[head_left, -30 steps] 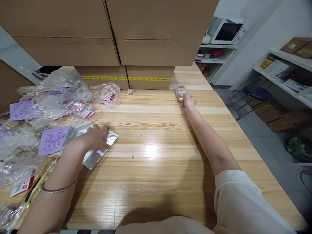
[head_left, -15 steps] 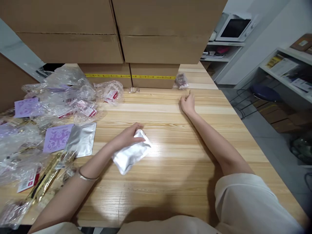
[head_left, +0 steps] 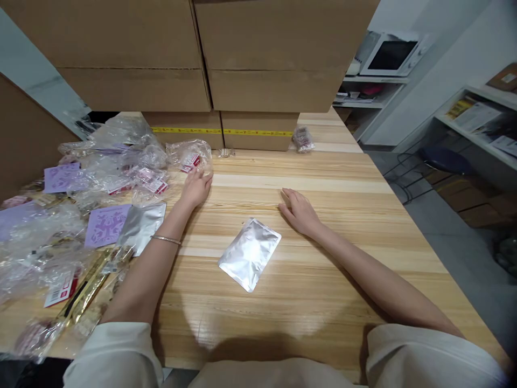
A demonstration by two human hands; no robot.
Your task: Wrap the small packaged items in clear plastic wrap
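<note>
A silver foil pouch (head_left: 250, 254) lies flat on the wooden table in front of me, between my forearms. My left hand (head_left: 196, 188) is beyond it to the left, fingers stretched out at the near edge of a clear plastic bag (head_left: 201, 150) with a red and white label. It looks to be touching the bag, not closed round it. To the right, past the pouch, my right hand (head_left: 301, 214) rests low over the table with nothing in it, thumb and fingers apart.
Crinkled clear bags (head_left: 121, 161), purple cards (head_left: 105, 225), another silver pouch (head_left: 142, 229) and gold strips (head_left: 91, 291) crowd the left side. Cardboard boxes (head_left: 274, 89) stand across the back, a yellow tape measure (head_left: 258, 132) along them. A small wrapped packet (head_left: 302, 139) sits at the back right.
My left hand has let go of the silver pouch, which now lies flat, and has moved away to the labelled bag. My right hand has drawn back toward me and its fingers have opened.
</note>
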